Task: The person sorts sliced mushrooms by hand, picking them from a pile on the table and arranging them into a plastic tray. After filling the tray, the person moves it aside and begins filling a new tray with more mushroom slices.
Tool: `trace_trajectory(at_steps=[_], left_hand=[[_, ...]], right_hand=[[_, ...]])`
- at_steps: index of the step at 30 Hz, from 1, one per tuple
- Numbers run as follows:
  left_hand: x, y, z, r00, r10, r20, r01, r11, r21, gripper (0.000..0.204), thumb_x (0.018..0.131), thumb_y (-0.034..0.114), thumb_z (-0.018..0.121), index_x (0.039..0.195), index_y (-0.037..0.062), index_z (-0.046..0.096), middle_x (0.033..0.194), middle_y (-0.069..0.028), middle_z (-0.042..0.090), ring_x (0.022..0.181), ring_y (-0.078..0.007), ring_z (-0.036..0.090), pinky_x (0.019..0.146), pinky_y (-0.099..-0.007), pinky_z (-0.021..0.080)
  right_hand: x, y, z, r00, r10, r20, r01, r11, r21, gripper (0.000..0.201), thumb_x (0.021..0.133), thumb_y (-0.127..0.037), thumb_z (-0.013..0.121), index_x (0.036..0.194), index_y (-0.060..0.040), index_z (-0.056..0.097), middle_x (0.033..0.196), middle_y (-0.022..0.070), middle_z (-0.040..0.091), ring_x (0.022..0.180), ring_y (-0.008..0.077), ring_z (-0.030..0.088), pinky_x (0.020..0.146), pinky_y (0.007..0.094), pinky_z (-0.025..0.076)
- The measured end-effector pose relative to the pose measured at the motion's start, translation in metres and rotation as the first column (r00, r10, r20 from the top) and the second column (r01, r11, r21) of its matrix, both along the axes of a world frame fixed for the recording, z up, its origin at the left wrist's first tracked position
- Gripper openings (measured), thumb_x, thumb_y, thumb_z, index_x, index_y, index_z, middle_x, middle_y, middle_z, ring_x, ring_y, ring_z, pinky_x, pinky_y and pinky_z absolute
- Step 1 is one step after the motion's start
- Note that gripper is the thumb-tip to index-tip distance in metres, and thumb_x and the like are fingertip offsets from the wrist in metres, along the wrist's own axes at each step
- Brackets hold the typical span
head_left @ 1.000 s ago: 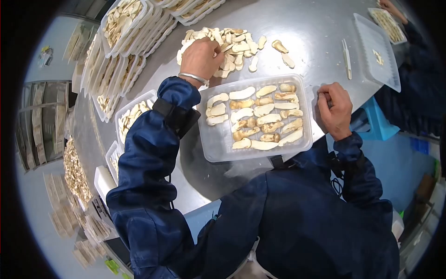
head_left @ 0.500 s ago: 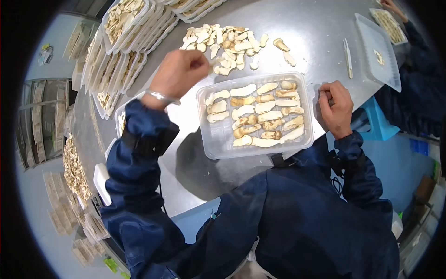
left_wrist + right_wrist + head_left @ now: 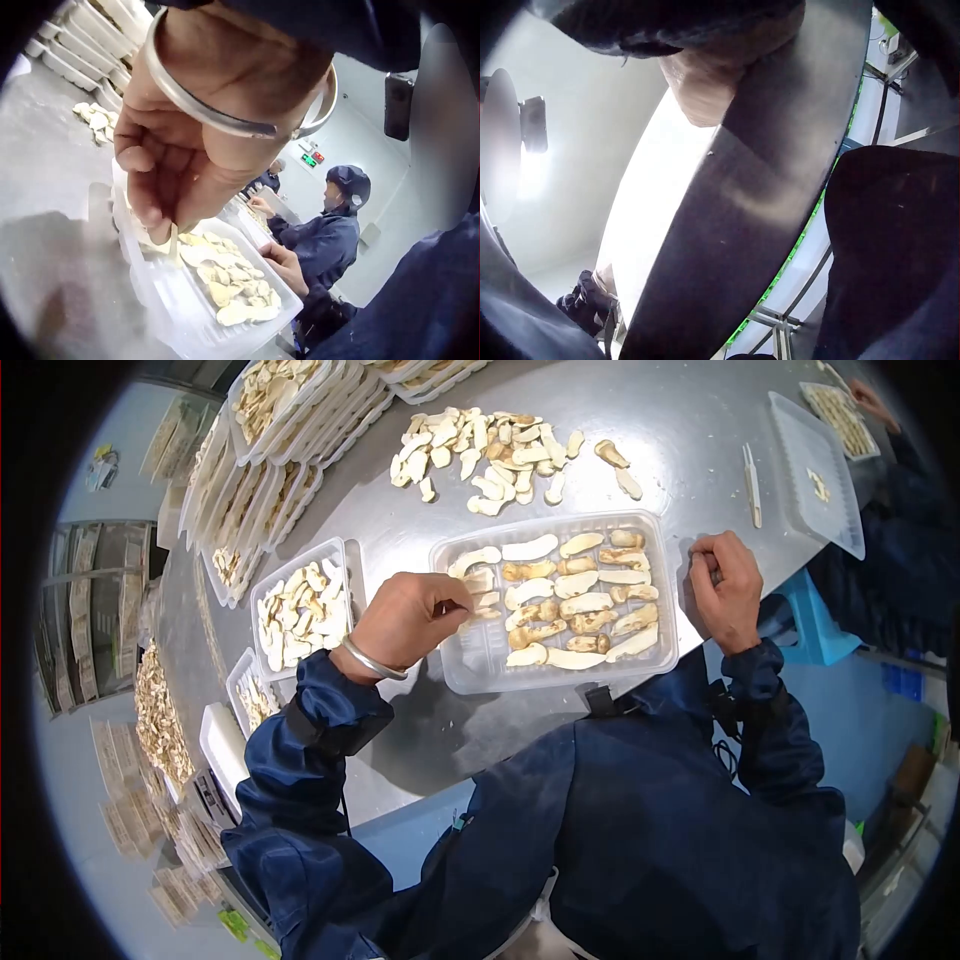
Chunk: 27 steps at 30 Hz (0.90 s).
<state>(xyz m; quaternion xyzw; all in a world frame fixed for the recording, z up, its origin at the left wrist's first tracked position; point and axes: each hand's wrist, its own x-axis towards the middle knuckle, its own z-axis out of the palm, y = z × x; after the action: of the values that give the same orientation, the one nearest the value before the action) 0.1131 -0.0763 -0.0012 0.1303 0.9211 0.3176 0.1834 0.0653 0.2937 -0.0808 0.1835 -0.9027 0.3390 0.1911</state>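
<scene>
A clear plastic tray (image 3: 475,660) holds rows of sliced mushrooms (image 3: 585,603), pale and brown-edged. Over its left side, my left hand (image 3: 405,622) pinches a thin pale mushroom slice (image 3: 173,244) between thumb and fingers, close above the short left column of slices. That hand hides part of the column in the head view. My right hand (image 3: 727,592) rests beside the tray's right side at the table edge, fingers loosely curled and holding nothing. The right wrist view shows only part of this hand (image 3: 705,86) on the metal tabletop.
Beyond the tray lies a loose pile of mushroom slices (image 3: 480,445). A white-handled knife (image 3: 751,485) and a nearly bare tray (image 3: 800,445) are at right, near another person's hand (image 3: 873,402). Stacked full trays (image 3: 330,420) stand far left; a filled tray (image 3: 350,575) sits nearer.
My left hand has come from the mushroom pile, swinging back left and then down to the tray's left side with a slice. The right hand stays in place.
</scene>
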Motion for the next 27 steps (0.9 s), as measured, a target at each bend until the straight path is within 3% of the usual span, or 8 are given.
trace_trajectory(at_steps=[3, 7, 12, 15, 18, 19, 22, 27], left_hand=[[0.001, -0.004, -0.005, 0.992, -0.068, -0.105, 0.063, 0.997, -0.049, 0.011, 0.083, -0.002, 0.071, 0.093, 0.0020, 0.072, 0.082, -0.0084, 0.066, 0.072, -0.0179, 0.064, 0.066, -0.0286, 0.051], [-0.005, -0.002, -0.001, 0.952, -0.060, -0.301, 0.038, 0.996, -0.080, 0.010, 0.081, -0.002, 0.072, 0.090, 0.0016, 0.071, 0.084, -0.0086, 0.063, 0.070, -0.0210, 0.062, 0.063, -0.0308, 0.050], [-0.071, 0.001, 0.008, 0.851, 0.006, -0.526, -0.088, 0.987, -0.132, 0.011, 0.085, 0.006, 0.070, 0.095, 0.0032, 0.071, 0.090, -0.0106, 0.067, 0.072, -0.0244, 0.065, 0.066, -0.0339, 0.051], [-0.119, 0.013, -0.008, 0.849, -0.043, -0.527, -0.043, 0.988, -0.151, 0.011, 0.084, 0.009, 0.066, 0.093, 0.0045, 0.071, 0.091, -0.0109, 0.067, 0.086, -0.0311, 0.065, 0.076, -0.0412, 0.052], [-0.152, 0.017, -0.027, 0.781, -0.238, -0.577, 0.138, 0.967, -0.212, 0.012, 0.084, 0.010, 0.067, 0.094, 0.0045, 0.071, 0.093, -0.0114, 0.067, 0.092, -0.0320, 0.064, 0.081, -0.0422, 0.052], [-0.155, 0.018, -0.028, 0.813, -0.275, -0.513, 0.168, 0.955, -0.246, 0.015, 0.084, 0.010, 0.066, 0.097, 0.0047, 0.071, 0.094, -0.0121, 0.067, 0.096, -0.0328, 0.063, 0.084, -0.0421, 0.052], [-0.163, 0.020, -0.034, 0.776, -0.337, -0.533, 0.209, 0.935, -0.286, 0.021, 0.083, 0.007, 0.063, 0.103, 0.0047, 0.070, 0.097, -0.0122, 0.066, 0.096, -0.0338, 0.063, 0.084, -0.0427, 0.052], [-0.167, 0.028, -0.038, 0.844, -0.306, -0.441, 0.165, 0.930, -0.329, 0.031, 0.080, 0.003, 0.062, 0.111, 0.0046, 0.066, 0.100, -0.0123, 0.062, 0.092, -0.0332, 0.063, 0.081, -0.0412, 0.052]], right_hand=[[0.000, 0.000, 0.000, 1.000, 0.002, -0.005, -0.002, 1.000, -0.001, 0.006, 0.082, 0.000, 0.063, 0.086, -0.0041, 0.060, 0.076, 0.0086, 0.056, 0.067, 0.0266, 0.055, 0.068, 0.0379, 0.041], [0.000, 0.000, 0.000, 1.000, 0.004, -0.015, -0.004, 1.000, 0.008, 0.006, 0.082, 0.000, 0.063, 0.086, -0.0037, 0.060, 0.076, 0.0090, 0.056, 0.067, 0.0266, 0.055, 0.067, 0.0380, 0.041], [0.000, 0.000, 0.001, 1.000, -0.009, 0.012, 0.009, 1.000, 0.013, 0.006, 0.081, 0.000, 0.063, 0.086, -0.0035, 0.061, 0.075, 0.0091, 0.055, 0.067, 0.0269, 0.055, 0.067, 0.0382, 0.041], [0.000, 0.000, 0.001, 1.000, 0.005, -0.003, -0.006, 1.000, -0.021, 0.006, 0.081, 0.000, 0.063, 0.085, -0.0036, 0.061, 0.075, 0.0089, 0.055, 0.067, 0.0269, 0.055, 0.067, 0.0383, 0.040], [0.000, -0.002, 0.004, 1.000, -0.009, 0.001, 0.009, 1.000, -0.017, 0.006, 0.081, 0.001, 0.063, 0.085, -0.0037, 0.061, 0.075, 0.0086, 0.055, 0.067, 0.0268, 0.055, 0.066, 0.0382, 0.040], [0.001, -0.001, 0.004, 1.000, -0.012, 0.003, 0.012, 1.000, -0.012, 0.006, 0.081, 0.001, 0.064, 0.085, -0.0038, 0.061, 0.075, 0.0085, 0.055, 0.067, 0.0268, 0.055, 0.066, 0.0382, 0.040], [0.000, -0.001, 0.003, 1.000, -0.013, 0.006, 0.013, 1.000, -0.004, 0.006, 0.081, 0.000, 0.064, 0.085, -0.0038, 0.061, 0.075, 0.0084, 0.055, 0.067, 0.0267, 0.055, 0.066, 0.0381, 0.040], [0.000, -0.001, 0.002, 1.000, -0.009, 0.008, 0.009, 1.000, -0.005, 0.006, 0.080, 0.000, 0.064, 0.084, -0.0037, 0.061, 0.075, 0.0084, 0.055, 0.067, 0.0266, 0.055, 0.066, 0.0380, 0.040]])
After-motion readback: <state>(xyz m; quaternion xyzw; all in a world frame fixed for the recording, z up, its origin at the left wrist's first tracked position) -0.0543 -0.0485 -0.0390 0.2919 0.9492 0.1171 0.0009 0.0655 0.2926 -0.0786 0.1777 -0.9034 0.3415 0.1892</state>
